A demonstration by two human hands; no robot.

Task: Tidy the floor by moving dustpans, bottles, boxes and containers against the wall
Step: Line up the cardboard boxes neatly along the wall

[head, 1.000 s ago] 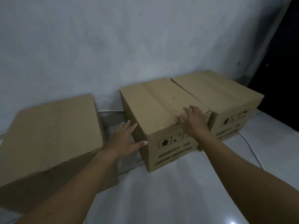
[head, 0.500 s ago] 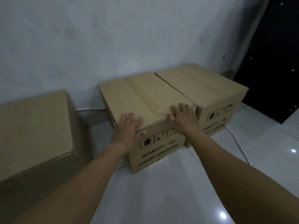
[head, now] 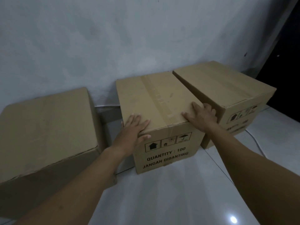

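On the near top corners of the middle box (head: 155,101), the left hand (head: 133,132) and the right hand (head: 201,116) are lying flat, fingers straight and spread, pinching nothing. This box is standing on the floor (head: 162,192) against the wall (head: 113,38), touching the right box (head: 224,88); the left box (head: 47,127) is sitting apart.

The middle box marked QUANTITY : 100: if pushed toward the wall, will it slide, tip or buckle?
The middle box probably slides rather than tips: it is broad-based and sits flat on the glossy floor. It is likely stiff, since its taped top shows no sag under the left hand and right hand. Weight can't be judged.
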